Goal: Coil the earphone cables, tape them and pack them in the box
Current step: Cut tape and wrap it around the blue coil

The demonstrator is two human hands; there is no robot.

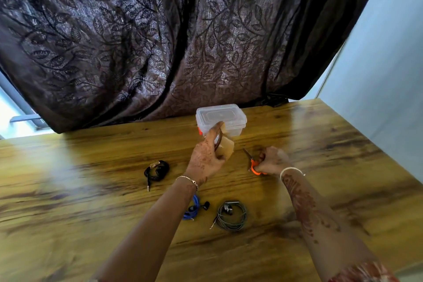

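– While the left hand [206, 160] curls round the roll of brown sticky tape [225, 146] and holds it up just in front of the clear plastic box with its lid on [220, 117], what step would you call this?

– Taping, I'd say. The right hand [272, 159] is closed round the orange-handled scissors [254, 163], blades pointing towards the roll. A strip looks due to be cut.

– And next?

– Bring blades and tape together, snip a short piece, then wrap it round a coil. Both hands are full, so something must be set down first.

– Where are the cables?

– All on the glossy wooden table [91, 190], none in the box. The black coiled earphone cable [158, 170] lies to the left with a tan band that looks like tape. The grey coiled earphone cable [231, 215] lies near the person; whether it is taped I cannot tell. The blue earphone cable [194, 209] sits beside it, partly hidden under the left forearm.

– Anything in the way?

– The lid is shut, so packing must wait. Behind the box hangs a dark leaf-patterned curtain [160, 41], touching nothing.
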